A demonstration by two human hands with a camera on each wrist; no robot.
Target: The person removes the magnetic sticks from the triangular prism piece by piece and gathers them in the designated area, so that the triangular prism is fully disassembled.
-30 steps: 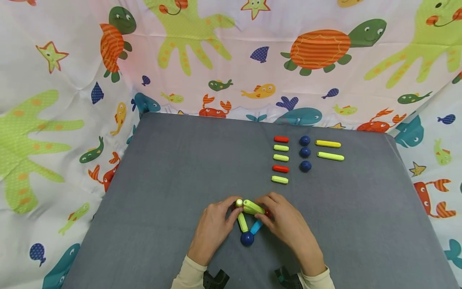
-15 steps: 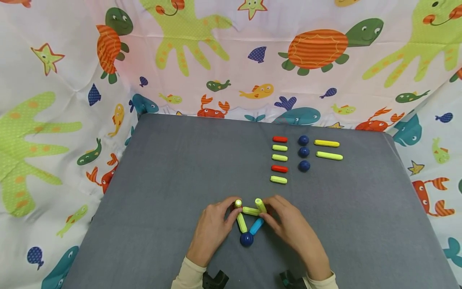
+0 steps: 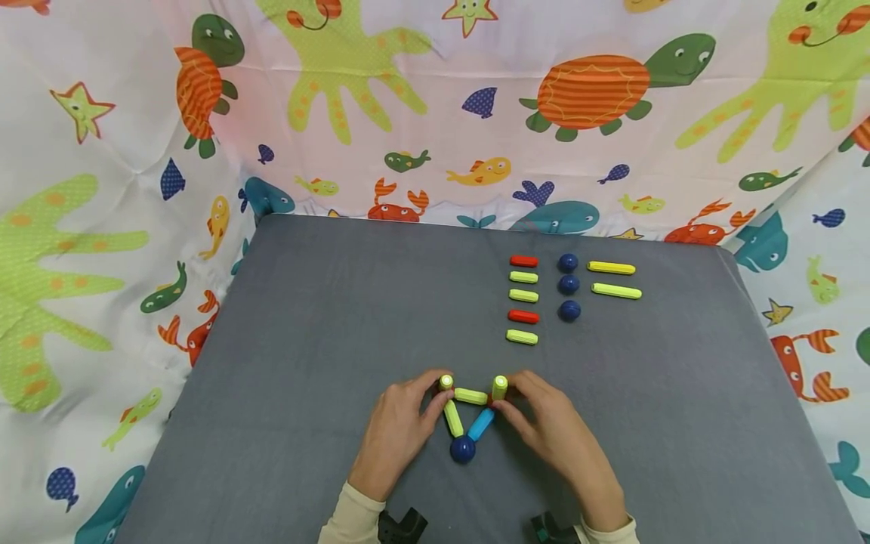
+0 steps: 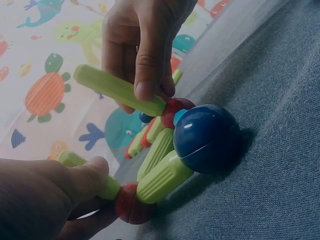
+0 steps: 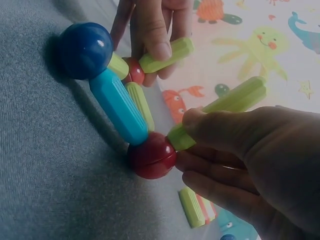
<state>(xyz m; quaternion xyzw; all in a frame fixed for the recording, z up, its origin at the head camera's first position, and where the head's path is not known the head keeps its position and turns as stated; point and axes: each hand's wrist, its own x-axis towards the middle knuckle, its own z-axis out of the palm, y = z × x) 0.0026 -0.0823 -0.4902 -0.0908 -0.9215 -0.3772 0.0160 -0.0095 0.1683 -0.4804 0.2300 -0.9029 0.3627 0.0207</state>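
Note:
A triangle of magnetic rods and balls lies on the table before me in the head view. Its near corner is a blue ball (image 3: 463, 449), from which a green rod (image 3: 453, 419) and a blue rod (image 3: 481, 425) run to two red balls. Another green rod (image 3: 471, 397) spans the far side. My left hand (image 3: 397, 431) pinches a green rod (image 3: 445, 382) standing on the left red ball (image 4: 134, 202). With thumb and fingers, my right hand (image 3: 553, 423) holds a second standing green rod (image 3: 499, 387) on the right red ball (image 5: 152, 155).
Beyond the hands, short red and green rods (image 3: 522, 296) lie in a column. Beside them are blue balls (image 3: 569, 285) and two longer yellow-green rods (image 3: 615, 291). A grey cloth (image 3: 340, 302) covers the table, and a printed sea-animal curtain (image 3: 408, 98) hangs around it.
The right-hand rod, which leaned left over the far side of the triangle, has swung up to stand on the right red ball. My left hand keeps its hold.

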